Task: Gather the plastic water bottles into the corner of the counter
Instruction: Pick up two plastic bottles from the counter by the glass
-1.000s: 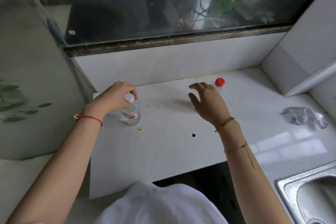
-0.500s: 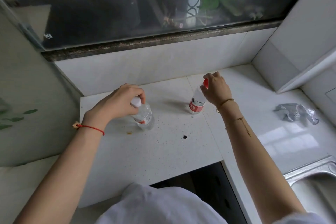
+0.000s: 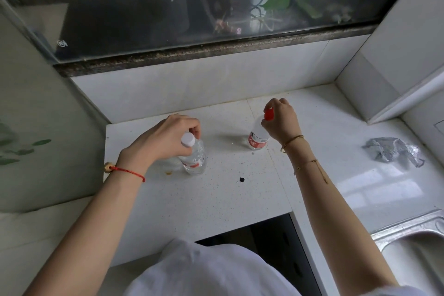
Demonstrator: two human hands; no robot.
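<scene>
Two clear plastic water bottles stand upright on the white counter (image 3: 216, 194). The white-capped bottle (image 3: 194, 158) is at the left, and my left hand (image 3: 165, 138) holds it by the neck just under the cap. The red-capped bottle (image 3: 258, 137), with a red label, is further back and to the right. My right hand (image 3: 282, 120) is closed around its cap and neck. The counter's back-left corner lies just behind my left hand.
A crumpled grey mesh cloth (image 3: 394, 151) lies on the counter at the right. A steel sink (image 3: 413, 247) is at the lower right. A glass panel stands along the left, a tiled wall behind, and a box-shaped tiled block at the back right. A dark crumb (image 3: 241, 179) sits mid-counter.
My right hand reached to the red-capped bottle and closed on its top. My left hand kept its hold on the white-capped bottle. The camera view shifted and moved closer.
</scene>
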